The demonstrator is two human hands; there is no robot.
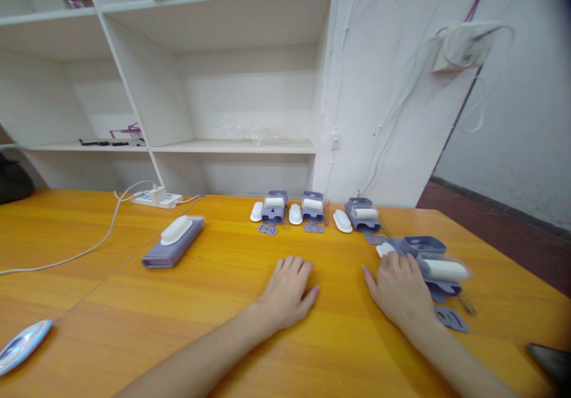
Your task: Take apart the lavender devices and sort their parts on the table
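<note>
My left hand (289,294) rests palm down on the yellow wooden table, thumb apart from the fingers and nothing in it. My right hand (402,288) reaches over a white oval piece (384,249), which its fingers partly hide; thumb and fingers are apart, and I cannot tell how firmly they touch it. Right beside that hand lies a grey-purple plastic housing (423,245) with a white roller (445,269). A flat purple plate with cut-outs (451,319) and a metal spring (467,304) lie near it.
Similar sets stand along the back: one housing (273,210), another (312,210) and a third (362,216). At left lies a closed purple case (173,249) with a white oval top. A power strip (158,198), a shiny oval object (24,345) and a dark phone-like object (551,359) also lie there.
</note>
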